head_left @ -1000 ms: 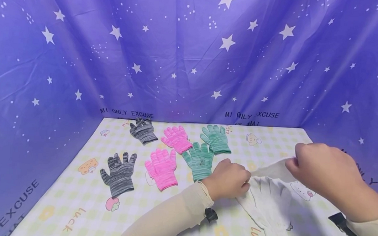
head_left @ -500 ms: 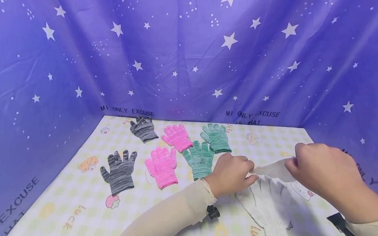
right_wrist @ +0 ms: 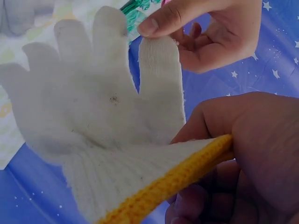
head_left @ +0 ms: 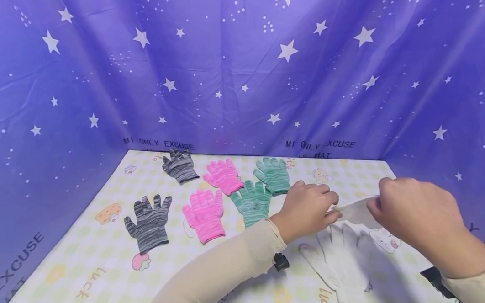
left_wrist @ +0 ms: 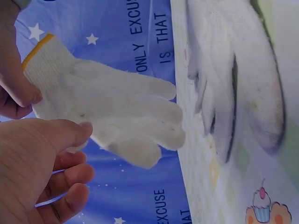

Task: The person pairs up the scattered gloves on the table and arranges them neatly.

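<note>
A white knitted glove with a yellow cuff edge is stretched in the air between my two hands. My left hand pinches the tip of one of its fingers, seen best in the right wrist view, where that glove finger points up to my thumb. My right hand grips the yellow-edged cuff between thumb and curled fingers. Below them a second white glove lies flat on the table, its yellow cuff towards me. The held glove's palm shows small dark specks.
Left of my hands lie two green gloves, one partly behind my left forearm. Beyond them are two pink gloves and two grey-black gloves. A checked cloth covers the table; a purple star curtain surrounds it.
My left hand has moved up and right, closer to my right hand, uncovering more of the lying white glove. My right hand keeps its grip on the cuff. The head view has shifted slightly.
</note>
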Motion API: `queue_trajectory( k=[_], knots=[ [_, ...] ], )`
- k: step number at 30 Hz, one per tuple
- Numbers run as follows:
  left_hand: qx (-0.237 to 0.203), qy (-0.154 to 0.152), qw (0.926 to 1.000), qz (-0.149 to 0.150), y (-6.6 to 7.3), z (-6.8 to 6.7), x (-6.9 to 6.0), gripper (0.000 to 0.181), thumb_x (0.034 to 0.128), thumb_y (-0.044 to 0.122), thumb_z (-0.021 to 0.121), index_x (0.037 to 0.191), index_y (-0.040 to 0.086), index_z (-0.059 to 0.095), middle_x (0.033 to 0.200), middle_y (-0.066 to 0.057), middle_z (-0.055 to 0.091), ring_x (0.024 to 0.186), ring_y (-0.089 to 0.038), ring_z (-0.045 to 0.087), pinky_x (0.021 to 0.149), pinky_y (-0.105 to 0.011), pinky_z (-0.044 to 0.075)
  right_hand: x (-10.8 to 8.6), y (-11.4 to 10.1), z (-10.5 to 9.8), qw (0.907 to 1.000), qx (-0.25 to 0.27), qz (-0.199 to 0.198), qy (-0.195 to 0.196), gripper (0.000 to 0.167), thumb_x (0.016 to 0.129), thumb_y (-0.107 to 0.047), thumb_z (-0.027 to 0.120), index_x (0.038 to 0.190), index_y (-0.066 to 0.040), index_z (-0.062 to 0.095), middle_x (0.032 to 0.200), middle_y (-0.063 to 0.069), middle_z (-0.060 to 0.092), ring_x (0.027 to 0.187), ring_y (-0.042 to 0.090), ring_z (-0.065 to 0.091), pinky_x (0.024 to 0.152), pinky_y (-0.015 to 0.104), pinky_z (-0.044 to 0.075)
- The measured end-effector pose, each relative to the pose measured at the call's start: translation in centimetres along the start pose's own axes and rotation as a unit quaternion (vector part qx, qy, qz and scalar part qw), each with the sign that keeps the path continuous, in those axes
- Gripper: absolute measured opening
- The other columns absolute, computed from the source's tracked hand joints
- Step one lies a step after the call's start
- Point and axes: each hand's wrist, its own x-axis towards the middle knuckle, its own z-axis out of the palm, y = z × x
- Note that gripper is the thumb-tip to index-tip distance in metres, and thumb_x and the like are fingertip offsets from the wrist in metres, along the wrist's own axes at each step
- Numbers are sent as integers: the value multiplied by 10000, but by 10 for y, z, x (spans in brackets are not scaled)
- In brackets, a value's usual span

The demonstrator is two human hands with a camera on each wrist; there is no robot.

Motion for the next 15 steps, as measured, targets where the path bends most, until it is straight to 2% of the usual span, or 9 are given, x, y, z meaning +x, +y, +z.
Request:
queue_trajectory(
  k=[4, 11, 15],
  knots=[
    [42, -116, 9999, 42, 3, 0, 1, 137, 983, 487, 637, 959, 387, 728, 829, 208, 583, 684, 8, 548, 576, -253, 241, -5, -1, 2, 10000, 4, -10, -93, 318, 811, -143, 557, 564, -183, 360, 512, -19, 322, 480, 163, 258, 375, 370, 221],
    [-117, -518, 9984, 171, 1, 7, -8, 88, 972, 458, 669, 983, 416, 745, 834, 221, 598, 709, 10, 542, 579, -248, 270, -23, -11, 14, 9981, -74, -382, 487, 344, 778, -155, 614, 569, -187, 343, 506, -30, 277, 451, 175, 246, 353, 375, 189],
    [-301, -514, 9978, 284, 0, 9, -16, 86, 963, 444, 685, 987, 408, 760, 847, 222, 623, 713, 10, 544, 584, -243, 263, -33, -17, 17, 9983, -25, -400, 415, 356, 766, -169, 642, 564, -199, 350, 499, -37, 295, 446, 177, 267, 365, 383, 195]
  ],
)
